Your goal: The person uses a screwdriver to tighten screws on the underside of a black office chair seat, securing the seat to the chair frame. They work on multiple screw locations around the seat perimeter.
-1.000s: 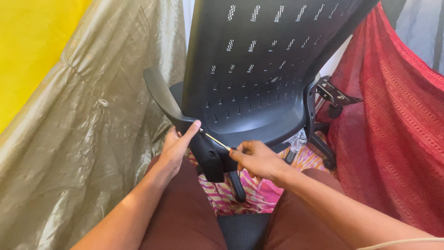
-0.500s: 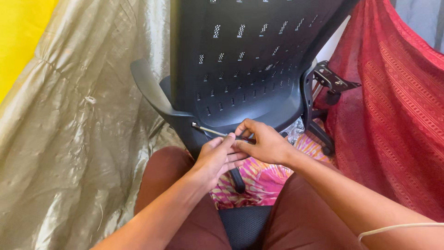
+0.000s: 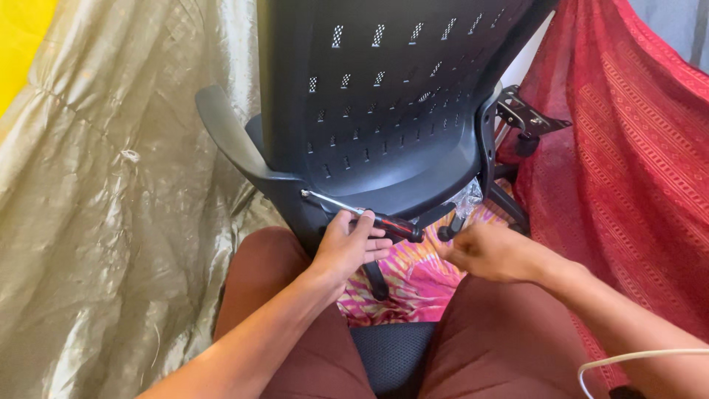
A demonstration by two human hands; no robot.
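A black office chair (image 3: 384,96) with a perforated plastic back stands in front of me, its left armrest (image 3: 225,137) curving up. My left hand (image 3: 347,247) holds a screwdriver (image 3: 369,216) with a red and black handle, its metal tip against the armrest bracket (image 3: 295,196). My right hand (image 3: 484,251) hovers just right of the screwdriver handle, fingers curled, below the chair's seat edge; whether it holds something small I cannot tell.
An olive-gold shiny cloth (image 3: 111,222) hangs on the left, a red patterned cloth (image 3: 628,162) on the right. A pink patterned cloth (image 3: 413,281) lies under the chair. A black metal bracket (image 3: 528,114) sticks out at right. A white cable (image 3: 635,358) crosses my right forearm.
The screwdriver passed from my right hand to my left hand. My right hand let go and drew off to the right. The view shifted slightly left.
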